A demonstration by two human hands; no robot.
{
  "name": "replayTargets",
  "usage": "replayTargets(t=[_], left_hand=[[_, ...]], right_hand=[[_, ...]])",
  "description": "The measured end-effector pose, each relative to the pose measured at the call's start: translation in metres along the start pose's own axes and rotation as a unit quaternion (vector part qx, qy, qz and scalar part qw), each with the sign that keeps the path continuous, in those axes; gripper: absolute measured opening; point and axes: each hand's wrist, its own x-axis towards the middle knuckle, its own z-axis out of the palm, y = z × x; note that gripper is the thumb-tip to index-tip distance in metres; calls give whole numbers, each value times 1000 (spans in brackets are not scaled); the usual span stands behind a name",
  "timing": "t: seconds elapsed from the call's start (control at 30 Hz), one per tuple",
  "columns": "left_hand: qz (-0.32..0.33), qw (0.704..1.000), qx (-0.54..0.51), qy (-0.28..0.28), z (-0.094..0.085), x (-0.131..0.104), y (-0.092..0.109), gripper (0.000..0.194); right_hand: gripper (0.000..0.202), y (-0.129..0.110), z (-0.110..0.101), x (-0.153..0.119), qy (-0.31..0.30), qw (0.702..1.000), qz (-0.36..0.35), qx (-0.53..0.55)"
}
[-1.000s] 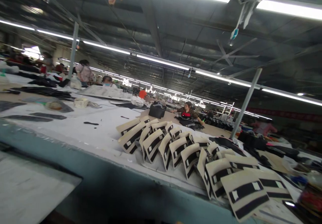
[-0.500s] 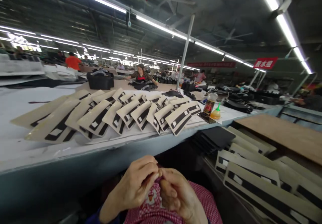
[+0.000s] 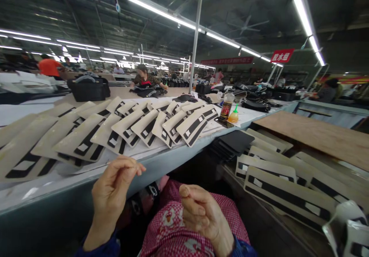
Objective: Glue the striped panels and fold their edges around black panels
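My left hand is raised just in front of the table edge, its fingers pinched together; whatever they hold, if anything, is too small to name. Over the red checked apron my right hand is curled, thumb pressed against the fingers, and its contents cannot be made out. The two hands are apart. Beyond them, a row of overlapping beige panels with black strips and small white patches lies on the white-covered table.
To the right are more beige panels, a stack of black pieces and a brown board. A bottle, a yellow glue bottle and a phone stand or lie on the table. A person sits across.
My hands have separated; the left moved left and up towards the table edge, while the right stayed above the apron. The view has shifted, and another pale piece shows at the lower right.
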Motion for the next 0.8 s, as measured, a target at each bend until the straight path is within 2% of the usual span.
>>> replayTargets(t=[0.13, 0.27, 0.37, 0.47, 0.57, 0.67, 0.8], left_hand=[[-59, 996, -55, -44, 9, -16, 2, 15], [-87, 991, -76, -68, 23, -29, 7, 22], [-98, 988, -100, -63, 29, -33, 11, 20], [-109, 987, -112, -34, 28, -30, 10, 10], [-114, 989, -97, 16, 16, -19, 6, 7], [-94, 992, -60, 64, -10, 1, 1, 14], [-57, 995, 3, 82, -49, 30, 1, 31]], right_hand=[[29, 2, 1, 3, -2, 1000, -9, 11], [28, 5, 4, 3, 8, 1000, -15, 17], [24, 8, 4, 3, 16, 1000, -18, 13], [21, 10, 4, 4, 30, 999, -26, 6], [18, 4, 3, 2, 52, 998, -44, 8], [17, -8, -1, -9, 96, 992, -85, 6], [24, -25, -22, -41, 247, 954, -163, -51]])
